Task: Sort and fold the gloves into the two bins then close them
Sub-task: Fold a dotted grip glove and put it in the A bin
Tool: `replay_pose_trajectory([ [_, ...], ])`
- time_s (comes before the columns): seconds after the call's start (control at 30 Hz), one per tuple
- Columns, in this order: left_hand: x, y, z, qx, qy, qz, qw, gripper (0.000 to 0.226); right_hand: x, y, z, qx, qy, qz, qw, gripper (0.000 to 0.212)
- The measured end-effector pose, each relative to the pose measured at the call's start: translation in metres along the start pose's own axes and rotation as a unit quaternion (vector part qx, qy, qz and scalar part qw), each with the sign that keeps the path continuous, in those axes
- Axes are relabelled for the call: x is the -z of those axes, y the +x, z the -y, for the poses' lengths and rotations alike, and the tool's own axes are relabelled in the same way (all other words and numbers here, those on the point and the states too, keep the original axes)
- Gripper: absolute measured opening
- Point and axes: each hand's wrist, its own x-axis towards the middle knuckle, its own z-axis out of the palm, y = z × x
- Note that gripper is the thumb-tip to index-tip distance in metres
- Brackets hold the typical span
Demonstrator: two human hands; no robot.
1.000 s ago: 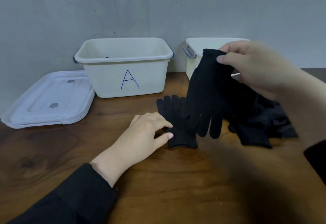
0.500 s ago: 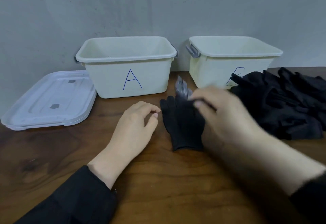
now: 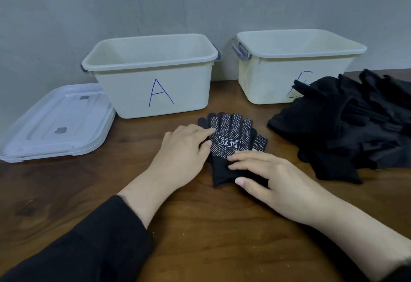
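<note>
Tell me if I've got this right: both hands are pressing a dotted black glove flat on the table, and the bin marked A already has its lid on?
Not quite. The bin marked A is open; the head view shows the clear lids lying on the table to its left. The rest holds: the left hand and right hand press the dotted black glove flat.

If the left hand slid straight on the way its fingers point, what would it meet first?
The left hand points right and slightly away, its fingertips already on the dotted glove. Going on, it would push across that glove; beyond it, probably the pile of black gloves, though depth is hard to judge.
</note>
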Motion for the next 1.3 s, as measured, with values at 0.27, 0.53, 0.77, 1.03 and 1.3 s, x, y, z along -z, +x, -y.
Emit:
replay_pose_trajectory([
  [0.27, -0.008, 0.014, -0.004, 0.013, 0.014, 0.03, 0.999, 0.039, -0.005, 0.0, -0.001, 0.044, -0.033, -0.031, 0.998, 0.031],
  [0.53, -0.002, 0.007, -0.012, 0.027, -0.022, -0.007, 0.999, 0.039, 0.004, 0.013, -0.02, -0.092, -0.02, -0.193, 0.977, 0.029],
  [0.77, 0.001, -0.01, -0.016, 0.066, 0.007, -0.033, 0.997, 0.041, 0.002, 0.039, -0.024, -0.132, -0.025, -0.16, 0.978, 0.031],
  [1.03, -0.001, -0.007, -0.012, 0.082, 0.035, -0.023, 0.996, 0.053, 0.001, 0.036, -0.027, -0.162, -0.071, -0.15, 0.973, 0.035],
  [1.3, -0.003, -0.008, -0.011, 0.056, 0.066, 0.023, 0.996, 0.051, 0.001, 0.036, -0.026, -0.112, -0.06, -0.146, 0.981, 0.03],
])
